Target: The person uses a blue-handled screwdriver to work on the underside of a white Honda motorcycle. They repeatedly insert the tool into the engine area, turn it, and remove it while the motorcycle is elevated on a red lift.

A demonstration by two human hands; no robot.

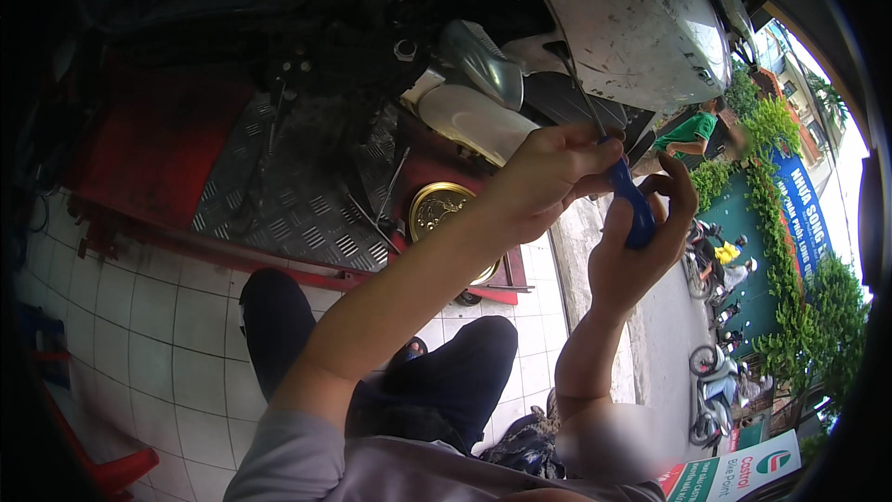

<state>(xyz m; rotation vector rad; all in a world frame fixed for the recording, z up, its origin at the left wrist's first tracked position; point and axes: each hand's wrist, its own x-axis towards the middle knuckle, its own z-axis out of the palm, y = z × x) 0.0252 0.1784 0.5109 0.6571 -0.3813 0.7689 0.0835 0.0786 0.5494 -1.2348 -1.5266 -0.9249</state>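
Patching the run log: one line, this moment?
left grip: at screwdriver shank; right grip: around blue handle; beyond: scuffed motorbike panel

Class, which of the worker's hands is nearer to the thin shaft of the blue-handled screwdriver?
Left. The left hand pinches the tool where the shaft meets the blue handle; the right hand is farther from it, at the handle's other end.

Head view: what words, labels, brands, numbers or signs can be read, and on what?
Wording and brands aren't copied here.
Blue banner: large white lettering, readable; smaller lines blurred.
White-and-green sign, lower right: lettering beside a red-and-green emblem, readable; smallest text unclear.
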